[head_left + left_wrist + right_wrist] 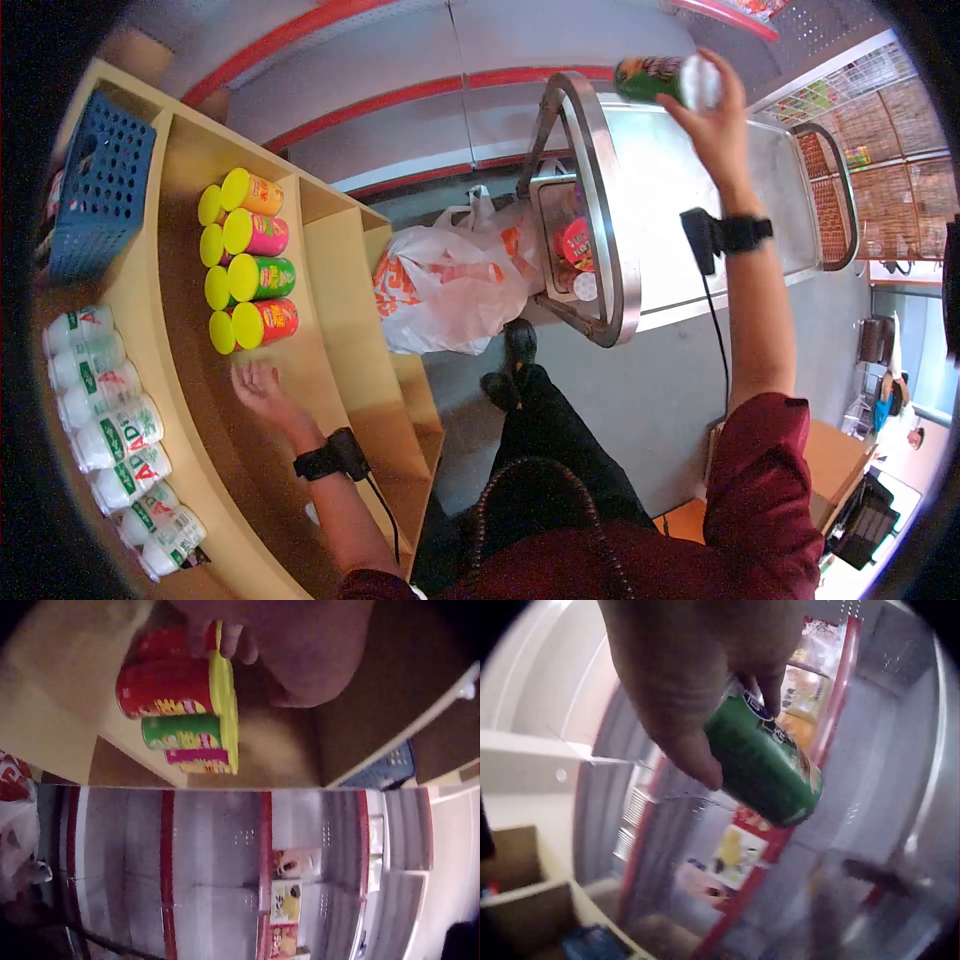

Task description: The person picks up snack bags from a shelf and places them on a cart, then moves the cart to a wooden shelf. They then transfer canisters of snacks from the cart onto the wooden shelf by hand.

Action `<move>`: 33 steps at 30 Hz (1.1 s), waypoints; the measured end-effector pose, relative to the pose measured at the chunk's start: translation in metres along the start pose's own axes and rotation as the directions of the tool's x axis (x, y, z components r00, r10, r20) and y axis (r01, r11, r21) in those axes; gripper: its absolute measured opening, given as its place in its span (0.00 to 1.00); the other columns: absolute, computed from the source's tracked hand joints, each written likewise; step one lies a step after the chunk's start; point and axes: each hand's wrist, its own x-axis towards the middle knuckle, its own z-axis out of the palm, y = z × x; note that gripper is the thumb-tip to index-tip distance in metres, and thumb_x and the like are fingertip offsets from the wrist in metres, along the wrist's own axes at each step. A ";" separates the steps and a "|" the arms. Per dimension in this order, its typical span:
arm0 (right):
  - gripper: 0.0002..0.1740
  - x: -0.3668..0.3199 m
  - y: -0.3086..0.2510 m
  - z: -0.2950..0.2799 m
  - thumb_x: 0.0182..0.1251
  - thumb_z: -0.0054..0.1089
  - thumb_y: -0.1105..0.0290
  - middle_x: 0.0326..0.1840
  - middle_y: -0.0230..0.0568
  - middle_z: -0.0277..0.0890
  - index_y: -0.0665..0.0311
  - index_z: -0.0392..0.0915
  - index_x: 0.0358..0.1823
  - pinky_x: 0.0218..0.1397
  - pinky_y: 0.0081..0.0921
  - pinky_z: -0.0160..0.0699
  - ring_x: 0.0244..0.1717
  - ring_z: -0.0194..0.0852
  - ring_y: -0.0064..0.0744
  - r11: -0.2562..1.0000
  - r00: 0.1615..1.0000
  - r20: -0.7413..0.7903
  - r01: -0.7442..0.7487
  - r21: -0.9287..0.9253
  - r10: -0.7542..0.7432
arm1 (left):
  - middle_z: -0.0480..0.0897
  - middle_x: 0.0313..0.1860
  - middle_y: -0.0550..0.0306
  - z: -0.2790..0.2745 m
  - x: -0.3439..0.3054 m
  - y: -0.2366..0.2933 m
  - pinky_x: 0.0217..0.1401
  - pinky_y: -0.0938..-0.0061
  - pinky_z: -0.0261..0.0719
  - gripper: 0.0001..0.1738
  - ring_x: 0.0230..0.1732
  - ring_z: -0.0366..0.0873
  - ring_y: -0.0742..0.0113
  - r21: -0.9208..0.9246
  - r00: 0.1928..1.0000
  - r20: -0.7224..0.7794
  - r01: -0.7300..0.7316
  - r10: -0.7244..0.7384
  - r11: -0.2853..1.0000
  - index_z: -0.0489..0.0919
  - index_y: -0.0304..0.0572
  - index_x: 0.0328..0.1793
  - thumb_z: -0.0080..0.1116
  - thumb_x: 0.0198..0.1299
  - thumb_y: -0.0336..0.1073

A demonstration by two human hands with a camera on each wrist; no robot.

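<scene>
In the head view my right hand (pixel 728 135) is raised over the steel cart and grips a green canister (pixel 648 79) by its white-lidded end. The right wrist view shows thumb and fingers on opposite sides of that green canister (pixel 761 761). My left hand (pixel 268 395) reaches into the wooden shelf with loosely bent fingers, beside two rows of canisters with yellow lids. Nearest to it is a red canister (pixel 278 320); behind stand a green one (pixel 277 277), a pink one (pixel 268 234) and an orange one (pixel 263 194). The left fingertips overlap a red canister (pixel 169 641) in the left wrist view.
A metal cart (pixel 670 250) stands at the right, with packaged goods on its lower tray. Between cart and shelf sits a white plastic bag (pixel 455 290). White bottles (pixel 120 440) and a blue basket (pixel 105 190) occupy the shelf's top. Red-edged store shelving (pixel 370 125) lies beyond.
</scene>
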 end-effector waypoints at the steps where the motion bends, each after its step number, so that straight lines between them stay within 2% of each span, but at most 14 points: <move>1: 0.40 0.007 -0.016 -0.015 0.38 0.72 0.68 0.53 0.43 0.66 0.61 0.64 0.57 0.59 0.32 0.63 0.56 0.63 0.40 0.981 0.999 0.013 -0.039 0.189 0.037 | 0.64 0.58 0.43 0.006 -0.003 0.002 0.58 0.68 0.65 0.30 0.57 0.65 0.58 -0.008 1.000 -0.011 -0.004 0.004 1.000 0.56 0.37 0.65 0.51 0.56 0.33; 3: 0.49 0.015 -0.070 -0.037 0.35 0.72 0.72 0.57 0.42 0.64 0.61 0.56 0.63 0.61 0.28 0.61 0.59 0.61 0.34 0.669 0.956 0.229 -0.290 0.684 0.181 | 0.67 0.56 0.46 0.016 -0.008 0.008 0.58 0.70 0.65 0.28 0.55 0.67 0.60 -0.024 0.983 0.129 -0.130 0.132 0.991 0.59 0.36 0.63 0.51 0.55 0.30; 6: 0.56 0.008 -0.121 -0.034 0.32 0.72 0.74 0.59 0.44 0.62 0.60 0.47 0.67 0.62 0.30 0.59 0.60 0.60 0.36 0.255 0.859 0.512 -0.494 0.831 -0.005 | 0.70 0.54 0.50 0.035 -0.029 0.027 0.57 0.72 0.65 0.24 0.55 0.67 0.63 -0.182 0.910 0.383 -0.097 0.161 0.979 0.64 0.34 0.60 0.50 0.57 0.32; 7: 0.62 0.002 -0.136 -0.024 0.30 0.72 0.75 0.59 0.45 0.63 0.60 0.40 0.69 0.64 0.30 0.56 0.60 0.60 0.37 0.154 0.821 0.568 -0.554 0.818 -0.065 | 0.70 0.54 0.50 0.040 -0.038 0.031 0.57 0.72 0.65 0.22 0.55 0.67 0.64 -0.173 0.827 0.491 -0.218 0.276 0.961 0.65 0.33 0.59 0.49 0.59 0.33; 11: 0.61 -0.041 -0.195 0.033 0.30 0.71 0.75 0.62 0.48 0.59 0.60 0.42 0.69 0.66 0.32 0.52 0.62 0.59 0.39 -0.132 0.626 0.715 -0.773 0.620 -0.312 | 0.69 0.57 0.50 0.057 -0.068 0.086 0.59 0.71 0.64 0.22 0.54 0.68 0.68 -0.345 0.523 0.849 0.448 0.072 0.825 0.63 0.32 0.60 0.45 0.64 0.38; 15: 0.50 -0.111 -0.250 0.085 0.45 0.63 0.79 0.59 0.42 0.63 0.58 0.43 0.69 0.64 0.31 0.55 0.58 0.62 0.36 -0.445 0.432 0.822 -0.859 0.252 -0.370 | 0.69 0.56 0.49 0.049 -0.097 0.056 0.59 0.71 0.64 0.27 0.56 0.67 0.65 -0.333 0.631 0.767 0.549 -0.119 0.767 0.60 0.34 0.63 0.49 0.62 0.41; 17: 0.47 -0.160 -0.274 0.108 0.47 0.67 0.72 0.55 0.42 0.65 0.62 0.46 0.67 0.58 0.29 0.65 0.53 0.66 0.33 -0.209 0.330 0.929 -0.933 0.294 -0.166 | 0.70 0.56 0.49 0.030 -0.110 0.023 0.59 0.70 0.64 0.30 0.58 0.66 0.64 -0.387 0.691 0.680 0.623 -0.246 0.679 0.58 0.34 0.64 0.51 0.60 0.41; 19: 0.46 -0.208 -0.305 0.120 0.46 0.68 0.70 0.54 0.42 0.66 0.65 0.49 0.65 0.54 0.28 0.69 0.51 0.68 0.32 -0.030 0.249 0.963 -0.968 0.248 -0.106 | 0.70 0.54 0.44 0.003 -0.122 -0.002 0.59 0.67 0.64 0.34 0.57 0.67 0.57 0.021 0.924 0.380 0.030 -0.036 0.999 0.59 0.33 0.63 0.58 0.55 0.40; 21: 0.43 -0.251 -0.338 0.130 0.44 0.71 0.68 0.51 0.42 0.68 0.69 0.54 0.60 0.48 0.25 0.72 0.47 0.70 0.29 0.146 0.353 0.927 -0.918 0.369 -0.124 | 0.70 0.54 0.42 -0.025 -0.132 -0.023 0.58 0.65 0.64 0.34 0.55 0.68 0.54 0.153 0.928 0.372 -0.043 -0.017 0.987 0.60 0.32 0.62 0.59 0.53 0.39; 24: 0.40 -0.269 -0.367 0.132 0.43 0.72 0.69 0.50 0.41 0.68 0.68 0.57 0.56 0.49 0.25 0.72 0.48 0.70 0.29 -0.031 0.140 0.986 -0.990 0.137 -0.090 | 0.68 0.55 0.41 -0.077 -0.138 -0.012 0.58 0.60 0.62 0.33 0.55 0.66 0.47 0.513 0.915 0.393 -0.296 0.086 0.806 0.64 0.34 0.60 0.62 0.48 0.39; 26: 0.41 -0.274 -0.381 0.149 0.40 0.73 0.71 0.49 0.41 0.69 0.69 0.57 0.56 0.53 0.27 0.69 0.50 0.68 0.30 -0.057 0.213 0.973 -0.976 0.208 -0.087 | 0.68 0.55 0.42 -0.115 -0.135 0.000 0.59 0.58 0.60 0.34 0.57 0.64 0.47 0.761 0.915 0.341 -0.404 0.216 0.508 0.65 0.38 0.60 0.63 0.46 0.41; 28: 0.42 -0.279 -0.400 0.179 0.39 0.73 0.73 0.50 0.43 0.69 0.69 0.57 0.57 0.57 0.28 0.66 0.53 0.66 0.32 0.046 0.693 0.716 -0.715 0.697 -0.087 | 0.67 0.56 0.43 -0.158 -0.135 0.000 0.60 0.57 0.60 0.36 0.57 0.63 0.47 0.940 0.959 0.183 -0.235 0.215 0.247 0.66 0.43 0.60 0.65 0.43 0.43; 29: 0.42 -0.275 -0.409 0.187 0.39 0.73 0.73 0.50 0.43 0.69 0.69 0.57 0.57 0.57 0.28 0.66 0.53 0.66 0.32 0.042 0.695 0.714 -0.714 0.699 -0.081 | 0.67 0.56 0.44 -0.181 -0.133 -0.019 0.60 0.56 0.59 0.38 0.57 0.64 0.47 0.980 0.971 0.086 -0.122 0.221 0.157 0.66 0.45 0.61 0.66 0.41 0.44; 33: 0.42 -0.259 -0.434 0.218 0.38 0.71 0.73 0.53 0.48 0.67 0.65 0.59 0.59 0.59 0.30 0.64 0.55 0.66 0.40 0.280 0.734 0.635 -0.573 0.770 -0.241 | 0.67 0.57 0.43 -0.234 -0.122 -0.069 0.61 0.59 0.60 0.39 0.57 0.64 0.46 0.843 0.983 0.036 0.066 -0.179 0.534 0.66 0.48 0.61 0.68 0.39 0.44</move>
